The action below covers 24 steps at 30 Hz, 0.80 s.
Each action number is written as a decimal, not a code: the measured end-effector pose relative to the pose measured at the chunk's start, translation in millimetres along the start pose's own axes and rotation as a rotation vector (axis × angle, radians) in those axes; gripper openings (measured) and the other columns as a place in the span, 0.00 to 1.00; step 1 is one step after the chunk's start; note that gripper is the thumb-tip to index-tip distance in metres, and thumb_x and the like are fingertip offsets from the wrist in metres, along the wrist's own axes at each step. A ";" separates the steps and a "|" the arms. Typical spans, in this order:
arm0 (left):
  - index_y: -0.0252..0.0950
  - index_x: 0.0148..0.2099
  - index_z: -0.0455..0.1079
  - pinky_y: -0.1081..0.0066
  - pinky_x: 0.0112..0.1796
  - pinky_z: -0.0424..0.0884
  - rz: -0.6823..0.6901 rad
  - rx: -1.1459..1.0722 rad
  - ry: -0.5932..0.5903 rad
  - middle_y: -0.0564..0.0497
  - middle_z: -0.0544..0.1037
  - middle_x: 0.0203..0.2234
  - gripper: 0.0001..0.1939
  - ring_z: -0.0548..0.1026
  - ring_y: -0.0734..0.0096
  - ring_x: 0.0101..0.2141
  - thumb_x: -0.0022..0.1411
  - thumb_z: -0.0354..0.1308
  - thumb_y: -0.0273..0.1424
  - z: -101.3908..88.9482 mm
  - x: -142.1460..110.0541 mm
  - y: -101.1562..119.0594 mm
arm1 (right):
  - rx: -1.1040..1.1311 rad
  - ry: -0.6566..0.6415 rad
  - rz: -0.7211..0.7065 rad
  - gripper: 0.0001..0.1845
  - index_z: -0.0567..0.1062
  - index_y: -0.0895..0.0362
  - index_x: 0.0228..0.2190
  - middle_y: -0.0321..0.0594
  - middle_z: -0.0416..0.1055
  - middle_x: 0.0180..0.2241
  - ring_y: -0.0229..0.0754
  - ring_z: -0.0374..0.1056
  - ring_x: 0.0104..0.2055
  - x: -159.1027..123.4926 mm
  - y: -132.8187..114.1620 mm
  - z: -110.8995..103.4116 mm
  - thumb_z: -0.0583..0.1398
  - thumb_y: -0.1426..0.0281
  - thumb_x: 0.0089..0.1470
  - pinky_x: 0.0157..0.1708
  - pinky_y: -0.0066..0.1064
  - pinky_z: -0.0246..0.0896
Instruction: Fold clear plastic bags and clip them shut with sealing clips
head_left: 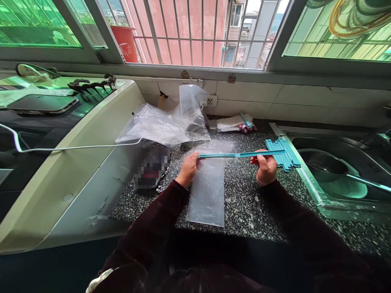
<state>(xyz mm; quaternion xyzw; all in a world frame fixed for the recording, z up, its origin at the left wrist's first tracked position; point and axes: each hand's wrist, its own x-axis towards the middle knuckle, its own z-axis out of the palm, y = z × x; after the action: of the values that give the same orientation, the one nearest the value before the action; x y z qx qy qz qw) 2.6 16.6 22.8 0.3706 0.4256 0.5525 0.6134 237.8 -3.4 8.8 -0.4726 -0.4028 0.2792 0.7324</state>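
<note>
A long, thin light-blue plastic strip, like a bag sealing clip opened out flat at a joint near its middle, stretches level between my two hands. Its left end is closed in the fingers of my left hand. My right hand grips it near the right end, fingers curled. Below the strip, a clear flat plastic bag lies on the speckled counter, its upper edge close to the strip and to my left hand. Whether my left fingers also touch the bag, I cannot tell.
Several similar blue strips lie piled beside the sink rim. Loose clear bags are heaped at the back left, near a socket. Packed bundles rest by the wall. A white cable crosses a washing machine.
</note>
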 end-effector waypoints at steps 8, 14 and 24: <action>0.31 0.24 0.64 0.79 0.18 0.57 -0.002 -0.013 0.015 0.57 0.64 0.16 0.14 0.59 0.83 0.17 0.52 0.59 0.37 0.5 0.0 -0.3 | 0.014 -0.021 0.044 0.11 0.66 0.55 0.27 0.30 0.65 0.18 0.33 0.63 0.19 -0.1 4.5 0.1 0.59 0.62 0.41 0.17 0.24 0.60; 0.32 0.25 0.64 0.79 0.18 0.56 0.004 -0.011 0.008 0.57 0.63 0.16 0.15 0.58 0.83 0.17 0.53 0.59 0.39 0.2 0.5 -1.7 | 0.058 -0.013 0.107 0.12 0.67 0.55 0.28 0.30 0.65 0.18 0.33 0.63 0.19 0.1 6.6 -1.7 0.59 0.62 0.40 0.17 0.24 0.61; 0.32 0.23 0.63 0.80 0.17 0.54 0.000 0.023 0.036 0.57 0.63 0.15 0.16 0.58 0.83 0.16 0.53 0.58 0.39 0.1 1.7 -2.4 | -0.015 -0.050 -0.018 0.11 0.68 0.55 0.29 0.30 0.64 0.19 0.32 0.63 0.20 -0.4 2.7 -0.6 0.59 0.62 0.44 0.18 0.24 0.60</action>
<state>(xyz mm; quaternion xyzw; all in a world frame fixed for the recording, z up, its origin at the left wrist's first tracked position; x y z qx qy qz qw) 3.7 18.0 20.4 0.3678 0.4429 0.5542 0.6012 238.1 -2.9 6.1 -0.4674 -0.4272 0.2811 0.7211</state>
